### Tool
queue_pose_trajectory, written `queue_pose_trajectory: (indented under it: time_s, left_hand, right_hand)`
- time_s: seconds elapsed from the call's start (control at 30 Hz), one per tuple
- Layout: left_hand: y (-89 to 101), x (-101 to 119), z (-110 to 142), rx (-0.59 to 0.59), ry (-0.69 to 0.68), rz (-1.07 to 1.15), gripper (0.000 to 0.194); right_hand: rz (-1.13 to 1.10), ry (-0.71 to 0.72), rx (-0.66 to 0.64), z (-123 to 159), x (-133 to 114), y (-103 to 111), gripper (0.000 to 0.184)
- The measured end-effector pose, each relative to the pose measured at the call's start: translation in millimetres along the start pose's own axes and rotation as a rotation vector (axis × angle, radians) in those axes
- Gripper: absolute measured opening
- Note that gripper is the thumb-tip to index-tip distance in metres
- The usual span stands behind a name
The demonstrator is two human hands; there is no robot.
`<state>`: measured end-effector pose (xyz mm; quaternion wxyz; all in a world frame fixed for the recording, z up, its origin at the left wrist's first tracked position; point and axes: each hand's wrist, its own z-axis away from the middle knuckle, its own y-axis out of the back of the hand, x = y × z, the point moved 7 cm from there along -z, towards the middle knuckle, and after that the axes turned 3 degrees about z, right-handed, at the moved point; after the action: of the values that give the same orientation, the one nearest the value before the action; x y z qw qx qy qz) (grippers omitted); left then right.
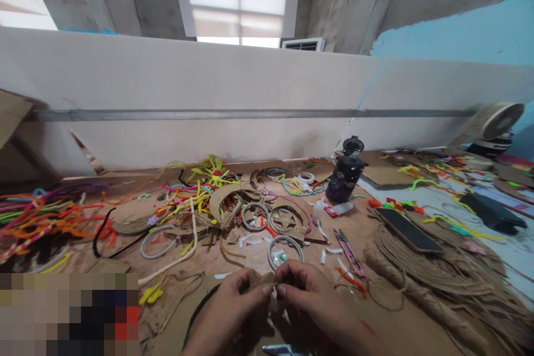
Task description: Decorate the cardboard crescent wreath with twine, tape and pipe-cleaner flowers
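At the near edge of the table, my left hand (pixel 240 303) and my right hand (pixel 306 295) are close together, thumbs facing each other. Both pinch a thin, crumpled brown piece that looks like paper or cardboard (pixel 259 279); its lower part is shadowed and hard to make out. Just beyond my fingertips lies a pale ring (pixel 286 253). Below my hands, a shiny metal tool (pixel 280 350) shows partly at the bottom edge. Pink-handled scissors (pixel 350 250) rest to the right of my right hand.
Colourful pipe cleaners (pixel 50 217) pile up on the left. A dark tumbler (pixel 345 175) with its lid raised stands at the back. To the right lie a phone (pixel 409 230) and coiled brown paper cord (pixel 434 267). A fan (pixel 498 122) stands far right.
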<state>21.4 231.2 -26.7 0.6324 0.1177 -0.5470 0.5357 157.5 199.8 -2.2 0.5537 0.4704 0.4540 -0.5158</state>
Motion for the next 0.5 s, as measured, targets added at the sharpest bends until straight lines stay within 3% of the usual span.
queue_pose_trajectory:
  time_s: [0.17,0.33,0.5]
  left_hand:
    - [2.1,1,2,0.064,0.008,-0.002,0.038]
    - [3.3,27,15,0.165,-0.060,0.104,0.033]
    - [0.0,50,27,0.043,-0.090,0.156,0.036]
  right_hand:
    - [0.101,0.010,0.038,1,-3,5,0.014]
    - [0.156,0.042,0.093,-1,-4,16,0.013]
    - [0.164,0.090,0.119,-5,-2,23,0.012]
